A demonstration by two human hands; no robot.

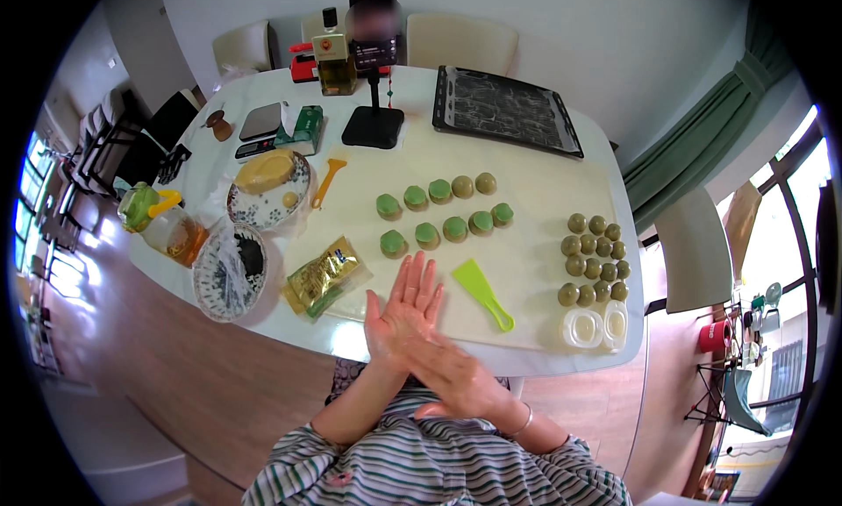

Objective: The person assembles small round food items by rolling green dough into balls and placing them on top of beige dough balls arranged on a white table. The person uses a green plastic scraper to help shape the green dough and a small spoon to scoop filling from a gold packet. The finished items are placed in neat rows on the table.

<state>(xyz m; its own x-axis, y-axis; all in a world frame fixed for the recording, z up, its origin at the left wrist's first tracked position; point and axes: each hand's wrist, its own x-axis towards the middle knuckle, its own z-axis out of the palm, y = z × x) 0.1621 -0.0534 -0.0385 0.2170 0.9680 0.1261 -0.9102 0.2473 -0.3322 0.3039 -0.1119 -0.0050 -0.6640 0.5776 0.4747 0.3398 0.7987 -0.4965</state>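
My left hand (405,317) is palm up over the table's near edge, fingers stretched out. Across its palm and wrist lies my right hand (456,379), flat and a little blurred by motion. Anything between the two palms is hidden. Beyond them, two rows of dough balls stand on a pale mat (535,243). Most carry a green cap, such as one green-topped ball (393,242); two at the far row's right end are plain, including a brown-green ball (485,183). A lime-green spatula (482,294) lies right of my fingertips, and a gold packet (324,278) lies to their left.
Several plain balls (574,265) sit at the right, beside clear plastic containers (582,328). On the left are a bowl with dark filling (203,282), a plate with yellow dough (265,173) and a jug (167,225). A phone stand (373,127) and black baking tray (509,111) stand behind.
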